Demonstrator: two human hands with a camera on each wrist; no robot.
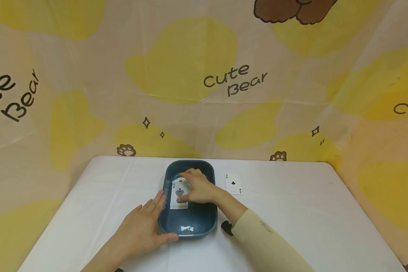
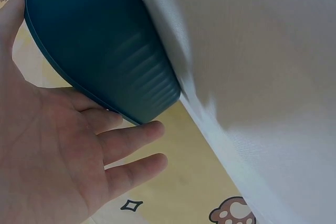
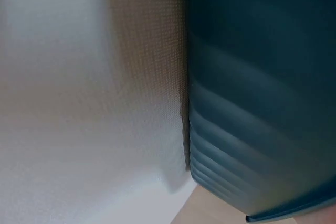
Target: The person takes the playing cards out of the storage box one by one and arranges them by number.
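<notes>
A dark blue oblong tray (image 1: 190, 223) lies on the white table. Inside it are playing cards (image 1: 174, 202): an ace of spades faces up, and a red heart mark shows by its top edge. Reaching in over the tray's right rim, my right hand (image 1: 200, 187) has its thumb and fingers spread apart around the cards, the thumb overlapping the ace's lower part. Along the left side, my left hand (image 1: 141, 226) rests at the rim with fingers extended and thumb at the near corner. The left wrist view shows this palm (image 2: 58, 150) beside the tray wall (image 2: 105, 51).
To the right of the tray, an ace of clubs (image 1: 233, 184) lies face up on the white tablecloth (image 1: 292, 211). A patterned yellow and beige cloth (image 1: 176, 56) hangs behind the table. In the right wrist view, the tray's ribbed outer wall (image 3: 247, 129) stands close by.
</notes>
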